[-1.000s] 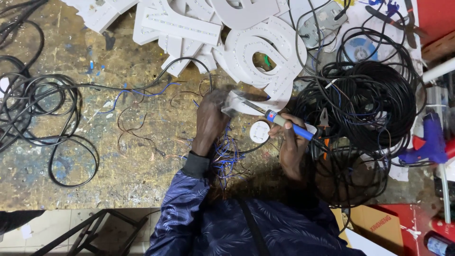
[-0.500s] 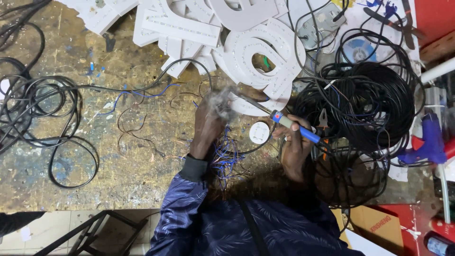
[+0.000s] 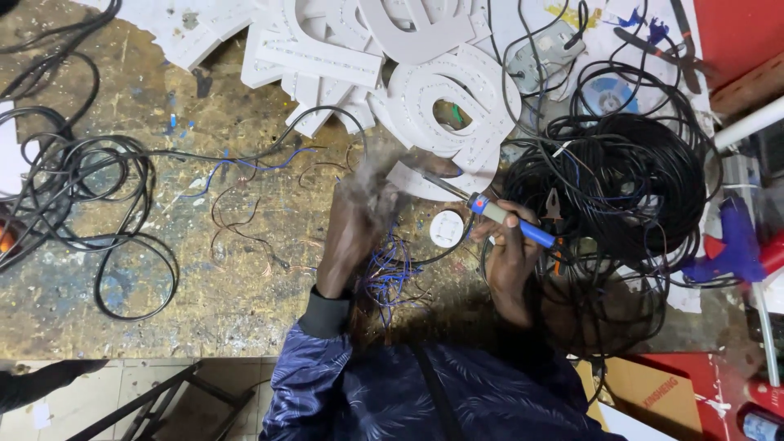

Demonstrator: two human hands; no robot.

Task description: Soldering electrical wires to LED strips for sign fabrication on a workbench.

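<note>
Right hand [image 3: 510, 249] clamped around blue-handled soldering iron [image 3: 490, 211], long axis slanting up-left, tip reaching white foam strip [image 3: 416, 181] just beside left hand [image 3: 359, 216], whose smoke-veiled fingers look pressed on that strip.

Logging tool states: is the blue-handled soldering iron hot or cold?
Apparently hot: grey smoke rises near the tip of the blue-handled soldering iron, which the right hand holds.

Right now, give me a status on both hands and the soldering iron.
Right hand grips blue-handled soldering iron. Left hand beside the tip on white strip, smoke rising. Black cable coil crowds the right side.
</note>
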